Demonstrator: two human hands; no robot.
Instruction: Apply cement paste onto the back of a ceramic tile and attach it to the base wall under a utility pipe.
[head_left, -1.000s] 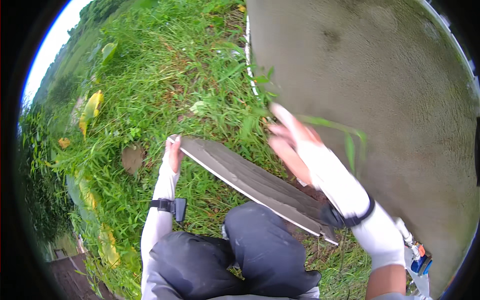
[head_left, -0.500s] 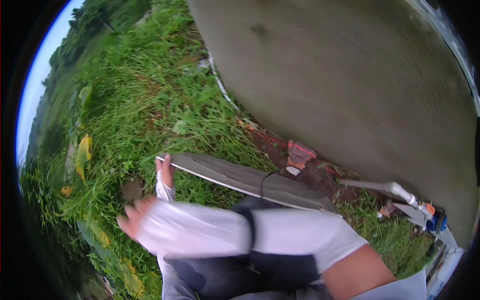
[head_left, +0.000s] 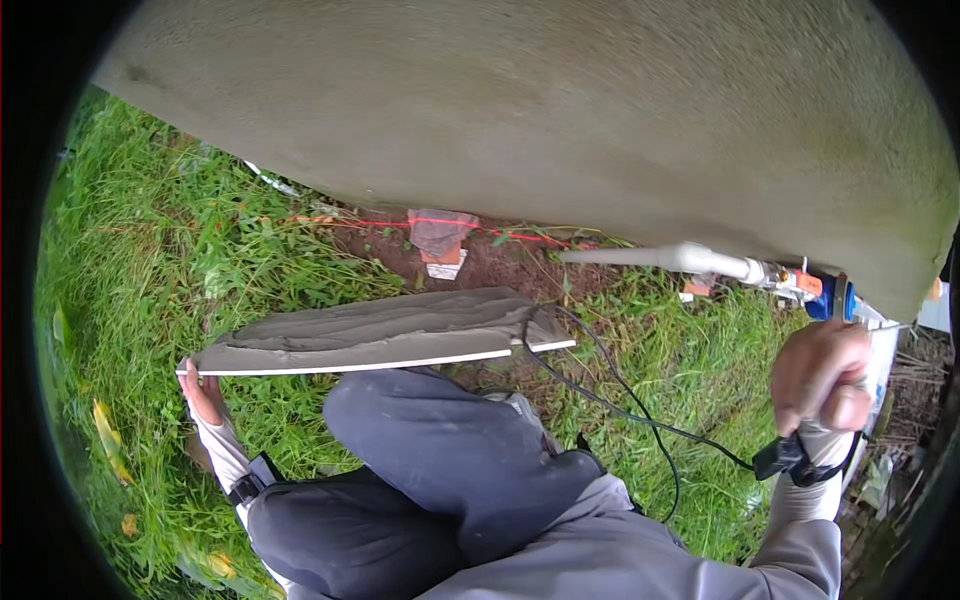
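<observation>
A long tile (head_left: 375,335) with a white edge carries a thick, ridged coat of wet grey mortar. It lies level in front of my knees. My left hand (head_left: 204,394) grips its left end from below, thumb and fingers at the edge. Out at the far right, my right hand (head_left: 822,375) is closed, its fingers curled; anything inside them is hidden. It is just below a blue water meter (head_left: 832,298) on a pipe. A black cable (head_left: 640,418) runs from the device on my right wrist (head_left: 790,458) and loops over the tile's right end.
A grey rendered wall (head_left: 540,110) spans the top. Along its foot run a red string (head_left: 380,221), bricks (head_left: 441,234) and a white pipe (head_left: 690,259) with a valve (head_left: 803,284). Grass (head_left: 270,290) covers the ground at left and around the tile.
My right arm has swung from across my body on the left to the far right. My view has turned, so the wall now spans the top. My left hand stays on the tile.
</observation>
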